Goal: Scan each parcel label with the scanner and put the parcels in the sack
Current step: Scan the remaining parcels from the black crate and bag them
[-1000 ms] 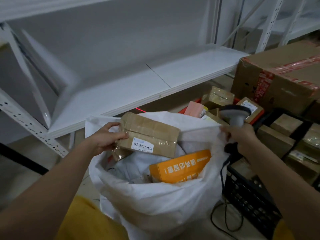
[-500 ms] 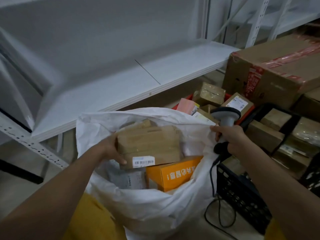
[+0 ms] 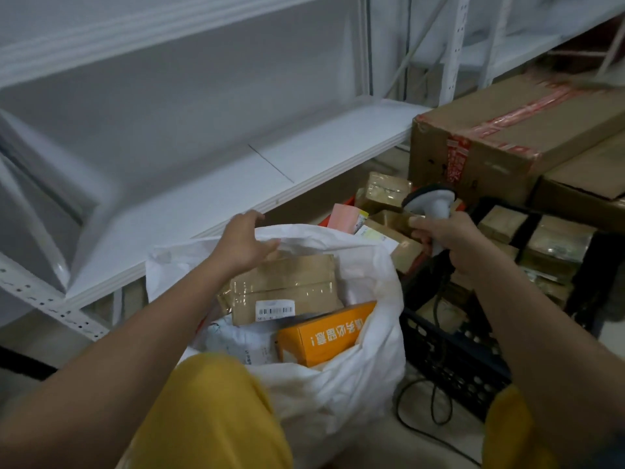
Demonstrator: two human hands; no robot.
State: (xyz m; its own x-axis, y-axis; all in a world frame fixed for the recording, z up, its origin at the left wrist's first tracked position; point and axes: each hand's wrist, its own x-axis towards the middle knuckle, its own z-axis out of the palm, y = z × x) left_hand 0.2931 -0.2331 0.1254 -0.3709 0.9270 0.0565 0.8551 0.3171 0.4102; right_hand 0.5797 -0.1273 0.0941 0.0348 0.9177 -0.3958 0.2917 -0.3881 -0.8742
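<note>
The brown parcel lies inside the white sack, its long axis running left to right, its barcode label facing up at the near edge; clear tape shines across its top; an orange box sits just in front of it in the sack, tilted, beside a pale grey mailer. The left hand hovers over the sack's far rim, just above the parcel, its grip loose, fingers relaxed and holding nothing. The right hand, right of the sack, has its grip wrapped round the handle of the scanner, head pointing away; behind it lie more small parcels.
</note>
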